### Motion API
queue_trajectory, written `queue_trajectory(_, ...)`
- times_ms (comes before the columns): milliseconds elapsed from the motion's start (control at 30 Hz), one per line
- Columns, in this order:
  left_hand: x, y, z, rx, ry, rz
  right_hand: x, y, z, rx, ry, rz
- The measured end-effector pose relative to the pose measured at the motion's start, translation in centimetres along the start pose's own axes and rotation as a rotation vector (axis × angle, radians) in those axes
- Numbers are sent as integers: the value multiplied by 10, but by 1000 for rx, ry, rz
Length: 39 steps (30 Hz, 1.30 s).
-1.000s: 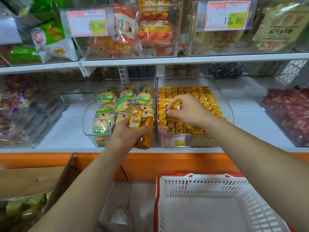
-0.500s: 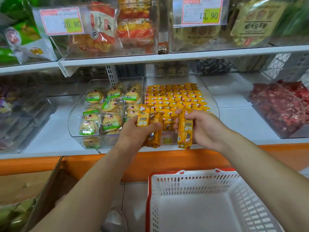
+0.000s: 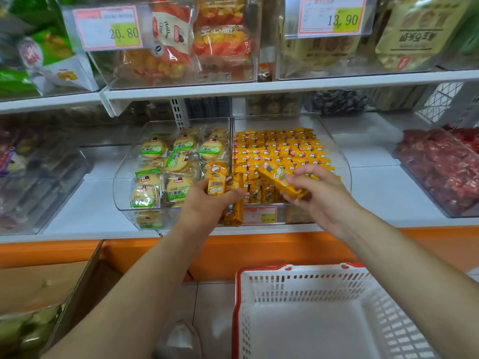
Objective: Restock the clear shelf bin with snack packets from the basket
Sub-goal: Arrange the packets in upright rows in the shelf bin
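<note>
Both arms bare, reaching fwd & up, converging. L forearm [image 3: 145, 275] comes in from lower left, wrist approx straight. L hand [image 3: 210, 203] has its back to the camera, fingers curled & thumb laid across a bunch of yellow packets [image 3: 225, 187], gripped upright. R forearm [image 3: 404, 255] comes in from lower right, wrist bent slightly inward. R hand [image 3: 318, 198] sits just right of L hand, not touching it, pinching a single yellow packet [image 3: 280, 177] w/ digits above & below; packet tilts up-left toward the L hand.
</note>
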<state>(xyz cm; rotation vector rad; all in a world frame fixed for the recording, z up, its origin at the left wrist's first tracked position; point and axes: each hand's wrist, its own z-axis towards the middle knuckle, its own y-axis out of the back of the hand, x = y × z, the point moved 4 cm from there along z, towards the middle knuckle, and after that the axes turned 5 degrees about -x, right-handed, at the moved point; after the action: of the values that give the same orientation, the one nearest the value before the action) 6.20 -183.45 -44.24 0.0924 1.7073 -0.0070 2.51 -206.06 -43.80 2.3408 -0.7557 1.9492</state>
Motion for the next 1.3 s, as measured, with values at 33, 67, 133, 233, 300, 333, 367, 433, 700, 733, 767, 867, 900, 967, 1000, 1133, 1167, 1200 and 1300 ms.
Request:
queue_trajectory(33, 0, 0, -1, 1, 1, -3, -4, -5, -2, 16, -15, 8)
queue_trajectory(67, -1, 0, -1, -1, 1, -4, -8, -10, -3, 31, -26, -3)
queue_trajectory(133, -3, -3, -2, 7, -7, -2, -13, -21, -8, 77, -42, -78)
queue_trajectory(233, -4, -10, -5, 39, -37, 8, -21, -38, -18, 199, -85, -134)
queue_trajectory(300, -6, -10, -4, 43, -67, 30, -21, -42, -19, 253, -37, -216)
queue_trajectory(333, -7, -8, -3, 35, -74, 32, -18, -43, -17, 266, 6, -251)
queue_trajectory(367, -7, -4, -1, 19, -72, 27, -13, -44, -14, 251, 66, -313)
queue_trajectory(433, -8, 8, 4, -22, -59, 18, 0, -43, 0, 135, 267, -561)
queue_trajectory(700, -5, 26, 4, -50, -22, 33, -8, -50, 21, 149, 623, -1086)
queue_trajectory(733, -4, 26, 4, -47, -18, 28, -11, -50, 20, 146, 664, -1152)
queue_trajectory(767, -4, 26, 5, -44, -13, 16, -11, -49, 18, 125, 712, -1204)
queue_trajectory(867, -4, 24, 5, -25, 16, -21, -12, -47, 15, 82, 793, -1257)
queue_trajectory(900, -4, 23, 5, -21, 21, -28, -13, -48, 15, 95, 785, -1260)
queue_trajectory(967, -5, 22, 5, -25, 21, -39, -17, -51, 15, 110, 773, -1310)
queue_trajectory(1000, -5, 22, 5, -32, 19, -42, -17, -53, 16, 105, 765, -1338)
queue_trajectory(1133, -6, 23, 4, -54, 24, -61, -16, -57, 14, 117, 728, -1371)
queue_trajectory(1167, -6, 23, 3, -54, 22, -58, -17, -57, 11, 123, 741, -1382)
queue_trajectory(1200, -7, 23, 3, -56, 20, -55, -19, -55, 8, 129, 753, -1386)
queue_trajectory(1300, -8, 21, 1, -55, 19, -50, -24, -47, 0, 125, 770, -1399)
